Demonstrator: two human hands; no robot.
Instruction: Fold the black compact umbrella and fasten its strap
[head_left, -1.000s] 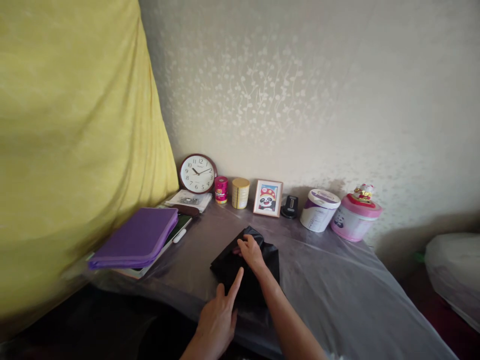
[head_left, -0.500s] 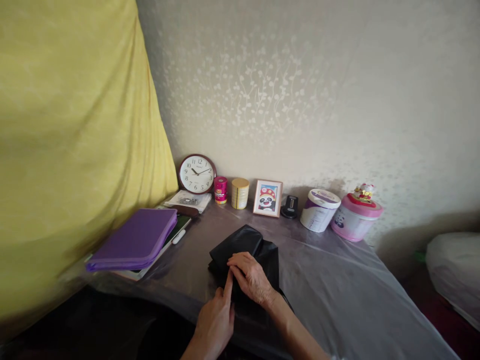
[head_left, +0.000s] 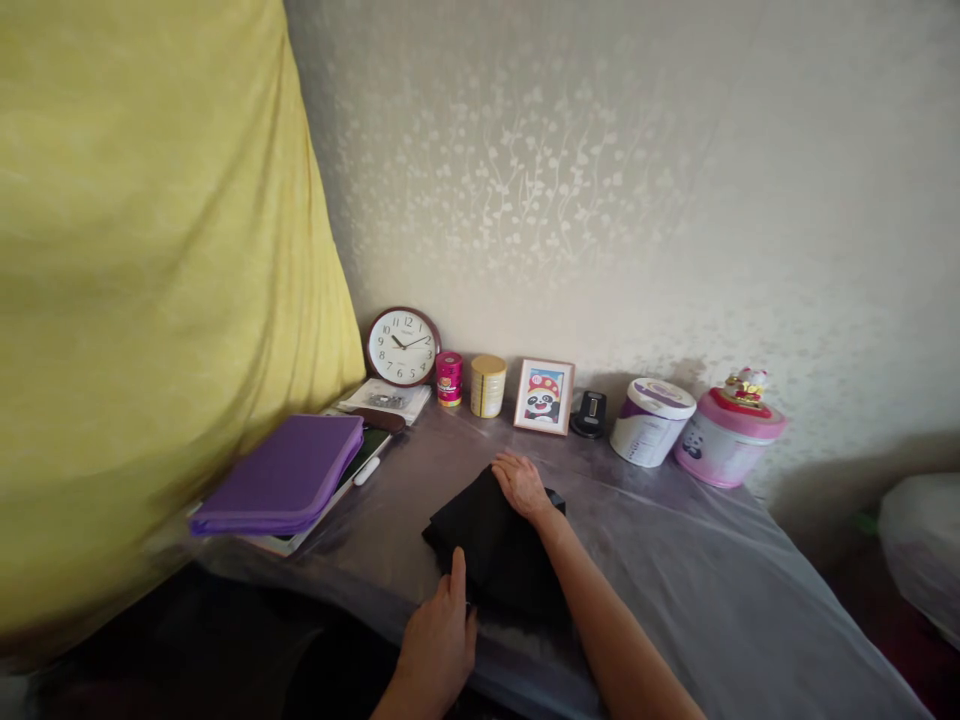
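Note:
A black folded fabric bundle [head_left: 504,555] lies on the table near its front edge; its exact kind is hard to make out. My left hand [head_left: 441,632] is at its lower left, index finger stretched forward along the cloth and the other fingers curled round its near end. What lies inside that curl is mostly hidden. Flat over the upper edge of the bundle rests my right hand [head_left: 521,485], its fingers extended, with the forearm crossing the fabric's right side.
A purple folder [head_left: 289,470] lies on books at left beside a white pen-like object [head_left: 367,471]. Along the wall stand a clock [head_left: 403,346], pink can [head_left: 449,378], yellow tin [head_left: 488,386], panda picture frame [head_left: 544,396], black object [head_left: 589,413], white tub [head_left: 651,425] and pink tub [head_left: 724,445].
My right hand has moved up and away, from the middle of the black fabric to its far edge. The fabric looks flatter and smoother. My left hand stays near the lower end.

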